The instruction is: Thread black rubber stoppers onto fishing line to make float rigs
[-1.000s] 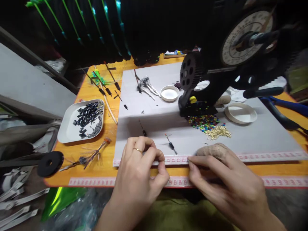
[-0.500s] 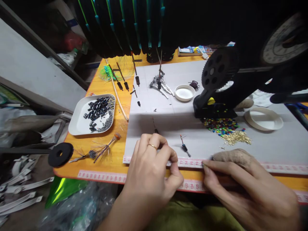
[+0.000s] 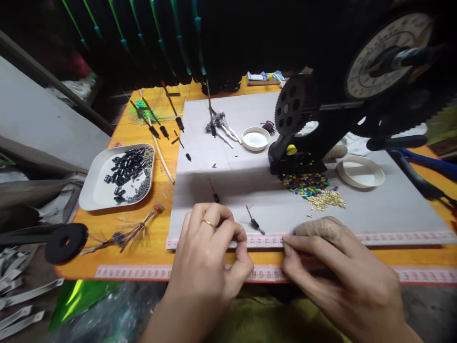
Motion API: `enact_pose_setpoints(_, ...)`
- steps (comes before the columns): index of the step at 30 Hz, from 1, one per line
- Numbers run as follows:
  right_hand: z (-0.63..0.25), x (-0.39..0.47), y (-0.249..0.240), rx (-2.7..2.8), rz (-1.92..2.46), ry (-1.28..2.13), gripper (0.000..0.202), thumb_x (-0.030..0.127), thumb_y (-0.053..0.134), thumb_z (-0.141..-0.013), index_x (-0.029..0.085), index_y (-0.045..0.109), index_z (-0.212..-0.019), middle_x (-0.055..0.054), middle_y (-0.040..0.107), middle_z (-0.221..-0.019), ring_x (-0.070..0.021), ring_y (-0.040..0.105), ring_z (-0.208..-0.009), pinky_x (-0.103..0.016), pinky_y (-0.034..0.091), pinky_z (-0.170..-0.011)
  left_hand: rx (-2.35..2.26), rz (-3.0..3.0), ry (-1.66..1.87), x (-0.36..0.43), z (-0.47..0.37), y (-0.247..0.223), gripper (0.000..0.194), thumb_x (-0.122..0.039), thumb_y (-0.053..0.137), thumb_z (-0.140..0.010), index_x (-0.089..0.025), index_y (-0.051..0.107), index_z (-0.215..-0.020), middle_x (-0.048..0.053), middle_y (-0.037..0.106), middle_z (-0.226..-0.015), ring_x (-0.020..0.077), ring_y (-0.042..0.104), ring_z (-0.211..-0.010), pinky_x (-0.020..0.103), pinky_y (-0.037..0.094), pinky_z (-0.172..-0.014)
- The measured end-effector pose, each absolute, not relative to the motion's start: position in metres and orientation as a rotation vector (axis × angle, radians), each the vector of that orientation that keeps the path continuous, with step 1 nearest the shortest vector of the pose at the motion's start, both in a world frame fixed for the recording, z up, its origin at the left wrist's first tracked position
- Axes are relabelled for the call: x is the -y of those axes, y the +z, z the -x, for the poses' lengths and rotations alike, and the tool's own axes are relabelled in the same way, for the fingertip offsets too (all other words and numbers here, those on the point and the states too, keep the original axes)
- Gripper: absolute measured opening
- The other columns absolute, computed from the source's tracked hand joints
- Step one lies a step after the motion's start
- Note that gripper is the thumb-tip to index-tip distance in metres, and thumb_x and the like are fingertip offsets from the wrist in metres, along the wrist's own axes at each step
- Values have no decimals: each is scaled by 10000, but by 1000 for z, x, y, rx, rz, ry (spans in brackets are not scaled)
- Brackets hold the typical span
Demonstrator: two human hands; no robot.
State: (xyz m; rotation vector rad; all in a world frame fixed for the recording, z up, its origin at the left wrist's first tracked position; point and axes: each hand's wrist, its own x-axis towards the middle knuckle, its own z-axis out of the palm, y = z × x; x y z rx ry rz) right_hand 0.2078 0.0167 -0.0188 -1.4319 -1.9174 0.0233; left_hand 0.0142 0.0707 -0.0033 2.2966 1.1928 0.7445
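Thumb and forefinger of my left hand [image 3: 210,252] are pinched together over the board's front edge; a ring is on one finger. Opposite it, my right hand [image 3: 342,271] also pinches at the edge, with a covered finger stretched above the pinch. Whatever lies between the fingertips is too fine to make out. A pink-and-white measuring tape [image 3: 266,240] runs along the edge beneath both hands. Just beyond the gap between them lies a small dark swivel-like piece [image 3: 254,223] with an orange tip. Another dark piece [image 3: 216,196] is right behind my left knuckles.
A black geared machine [image 3: 296,107] stands over the grey board [image 3: 200,107]. Coloured beads [image 3: 307,183] and gold bits [image 3: 326,201] lie near its foot. At left are a white tray [image 3: 91,190] of dark parts and a black disc [image 3: 66,243]. Blue-handled pliers [image 3: 428,162] rest at right.
The view has turned to the right, so the table and machine appear further left and the pliers show more. Both hands keep nearly the same pinched pose at the tape.
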Motion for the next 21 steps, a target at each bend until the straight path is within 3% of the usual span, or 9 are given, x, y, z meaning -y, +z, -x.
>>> enact_pose_setpoints(10, -207, -18, -22, 1885, 1431, 47, 152, -1, 625, -827, 150, 605, -817, -26, 548, -732, -133, 495, -693, -265, 446, -660, -1206, -2338, 747, -71, -16, -3, 128, -35, 570, -814, -160, 587, -791, 74, 560, -894, 243, 498, -903, 401, 452, -738)
enact_pose_setpoints(17, -210, -16, -20, 1862, 1427, 65, 157, 14, 610, -823, 167, 626, -857, -34, 579, -752, -155, 558, -691, -290, 494, -637, -1210, -2329, 798, -68, -12, 3, 172, -31, 582, -814, -202, 596, -825, 57, 560, -909, 231, 517, -935, 362, 474, -768)
enact_pose_setpoints(21, -208, -4, -13, 1677, 1345, 276, 201, 21, 592, -833, 202, 620, -914, -23, 630, -764, -145, 625, -683, -246, 518, -579, -1121, -2423, 987, -49, -9, 11, 243, -16, 625, -761, -233, 575, -858, 29, 577, -871, 204, 541, -869, 339, 468, -779)
